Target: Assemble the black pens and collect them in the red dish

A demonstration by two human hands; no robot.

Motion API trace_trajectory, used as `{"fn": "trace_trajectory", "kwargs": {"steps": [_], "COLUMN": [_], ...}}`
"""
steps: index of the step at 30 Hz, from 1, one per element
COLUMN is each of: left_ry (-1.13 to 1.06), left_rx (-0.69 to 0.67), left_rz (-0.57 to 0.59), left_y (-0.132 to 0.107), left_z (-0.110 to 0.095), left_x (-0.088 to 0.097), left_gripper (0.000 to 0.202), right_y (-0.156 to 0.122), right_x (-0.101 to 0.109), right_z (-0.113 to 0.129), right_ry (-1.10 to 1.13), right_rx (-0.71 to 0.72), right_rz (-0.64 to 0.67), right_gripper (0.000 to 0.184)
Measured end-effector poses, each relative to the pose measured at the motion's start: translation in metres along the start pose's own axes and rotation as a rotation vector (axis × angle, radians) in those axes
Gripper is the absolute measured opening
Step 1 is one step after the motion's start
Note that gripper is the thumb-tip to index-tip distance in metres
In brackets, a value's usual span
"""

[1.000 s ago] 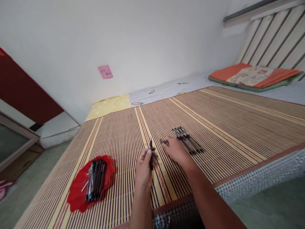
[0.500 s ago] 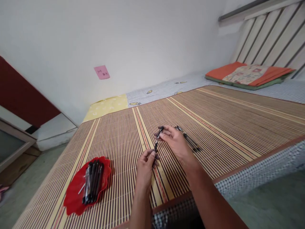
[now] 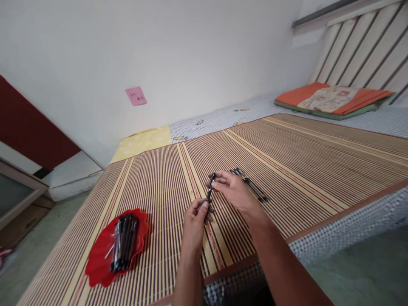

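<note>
Between my two hands a black pen (image 3: 209, 193) slants up over the striped mat. My left hand (image 3: 196, 212) is closed around its lower part. My right hand (image 3: 231, 187) pinches the black pen cap (image 3: 212, 178) at the upper end, in line with the pen. Cap and pen meet or nearly meet; whether the cap is fully seated I cannot tell. Just right of my right hand, several pens (image 3: 255, 189) lie side by side on the mat, partly hidden by that hand.
A red scalloped plate (image 3: 98, 259) at the left holds a bundle of dark pens (image 3: 125, 242) and a thin white stick (image 3: 109, 251). The bamboo mat (image 3: 165, 182) covers the bed. A folded orange cloth (image 3: 334, 100) lies at the far right, by the slatted headboard (image 3: 363, 46).
The cap in my right hand has come down closer to the pen, covering the silvery tip that showed before. My left hand has hardly moved.
</note>
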State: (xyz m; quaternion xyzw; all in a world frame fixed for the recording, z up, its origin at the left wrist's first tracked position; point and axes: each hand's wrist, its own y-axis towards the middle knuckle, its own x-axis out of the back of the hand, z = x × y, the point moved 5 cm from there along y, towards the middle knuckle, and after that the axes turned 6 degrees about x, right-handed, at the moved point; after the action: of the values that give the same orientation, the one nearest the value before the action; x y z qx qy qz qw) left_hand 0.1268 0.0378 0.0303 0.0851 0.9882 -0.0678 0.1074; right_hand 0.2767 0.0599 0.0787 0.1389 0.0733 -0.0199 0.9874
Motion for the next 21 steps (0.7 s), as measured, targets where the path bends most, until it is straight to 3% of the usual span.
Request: {"fn": "trace_trajectory", "kwargs": {"steps": [5,16,21], "left_ry": [-0.031,-0.1,-0.103], "left_rx": [0.015,0.013,0.008], "left_rz": [0.003,-0.074,-0.086], "left_y": [-0.001,-0.002,-0.002], "left_z": [-0.002,0.006,0.003], "left_x": [0.001,0.0,0.001], "left_gripper": [0.032,0.034,0.033], "right_y": [-0.004,-0.003,-0.003], "right_x": [-0.011,-0.014,-0.015], "right_z": [-0.003,-0.008,-0.017], "right_ry": [-0.126,-0.268,-0.226], "right_rx": [-0.032,-0.01,-0.043], "right_rz": [0.17,0.136,0.117], "right_gripper": [0.016,0.013,0.017]}}
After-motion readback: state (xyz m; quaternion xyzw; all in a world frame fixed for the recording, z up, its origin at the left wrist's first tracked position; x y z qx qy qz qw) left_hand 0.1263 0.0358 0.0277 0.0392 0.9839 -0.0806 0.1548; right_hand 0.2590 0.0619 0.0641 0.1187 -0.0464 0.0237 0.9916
